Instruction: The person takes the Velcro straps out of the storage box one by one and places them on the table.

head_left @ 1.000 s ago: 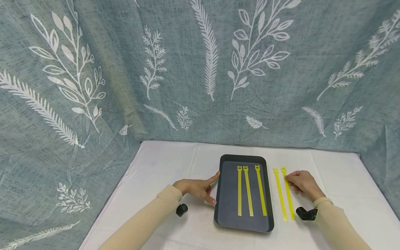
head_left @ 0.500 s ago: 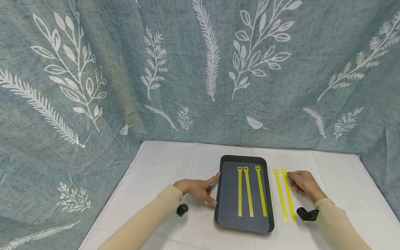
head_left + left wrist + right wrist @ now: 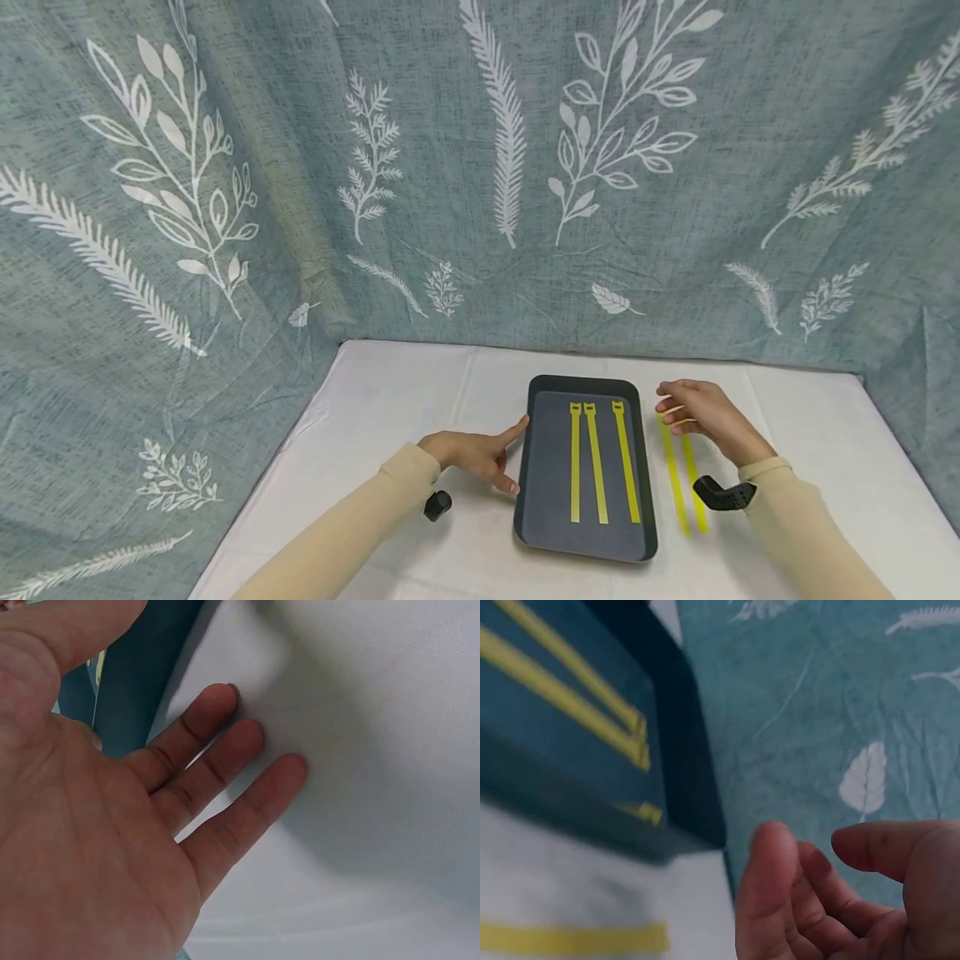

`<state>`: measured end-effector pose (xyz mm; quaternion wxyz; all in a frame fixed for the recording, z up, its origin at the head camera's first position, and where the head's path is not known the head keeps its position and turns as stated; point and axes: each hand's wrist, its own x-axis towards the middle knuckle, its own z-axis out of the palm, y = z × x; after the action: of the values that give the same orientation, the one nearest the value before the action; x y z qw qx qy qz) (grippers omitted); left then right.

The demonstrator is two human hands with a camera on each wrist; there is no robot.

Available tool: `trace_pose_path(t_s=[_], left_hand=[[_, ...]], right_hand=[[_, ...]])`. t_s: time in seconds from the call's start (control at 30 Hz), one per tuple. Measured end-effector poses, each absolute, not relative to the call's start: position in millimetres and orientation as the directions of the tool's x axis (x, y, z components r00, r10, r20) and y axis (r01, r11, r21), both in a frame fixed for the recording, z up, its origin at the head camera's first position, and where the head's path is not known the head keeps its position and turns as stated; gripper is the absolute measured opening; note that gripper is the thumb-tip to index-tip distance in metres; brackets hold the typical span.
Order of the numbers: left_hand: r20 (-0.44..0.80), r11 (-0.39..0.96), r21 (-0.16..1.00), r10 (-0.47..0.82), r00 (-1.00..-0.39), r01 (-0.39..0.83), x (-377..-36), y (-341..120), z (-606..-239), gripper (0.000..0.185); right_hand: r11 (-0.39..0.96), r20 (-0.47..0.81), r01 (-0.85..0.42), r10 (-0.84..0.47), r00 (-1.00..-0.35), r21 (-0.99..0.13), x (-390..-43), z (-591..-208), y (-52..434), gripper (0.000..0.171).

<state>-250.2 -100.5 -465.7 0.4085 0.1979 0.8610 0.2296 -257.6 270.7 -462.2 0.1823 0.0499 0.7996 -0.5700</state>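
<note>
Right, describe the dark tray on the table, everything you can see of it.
The dark grey rectangular tray has rounded corners and a raised rim, and looks like matte plastic. It lies flat on the white tablecloth, long side running away from the person. Three yellow flat strips lie lengthwise inside it, side by side. The left hand rests beside its left edge, index finger at the rim. Two more yellow strips lie on the cloth to its right.
</note>
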Motion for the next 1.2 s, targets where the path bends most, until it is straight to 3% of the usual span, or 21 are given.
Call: trace_pose_path(t_s=[0.33,0.8,1.2], left_hand=[[-0.612,0.813,0.565,0.529,-0.587,0.143,-249,-101,-466,0.114],[-0.611,0.818,0.55,0.532,-0.585,0.169,-252,-101,-467,0.114],[-0.614,0.82,0.549,0.529,-0.585,0.166,-251,-101,-466,0.115]], right_hand=[[0.243,-0.322,0.266,-0.23,-0.918,-0.933,-264,-451,240,0.06],[0.222,-0.352,0.29,-0.331,-0.876,-0.931,-263,-467,202,0.058],[0.216,-0.439,0.387,-0.317,-0.84,-0.896,-258,-490,177,0.051]])
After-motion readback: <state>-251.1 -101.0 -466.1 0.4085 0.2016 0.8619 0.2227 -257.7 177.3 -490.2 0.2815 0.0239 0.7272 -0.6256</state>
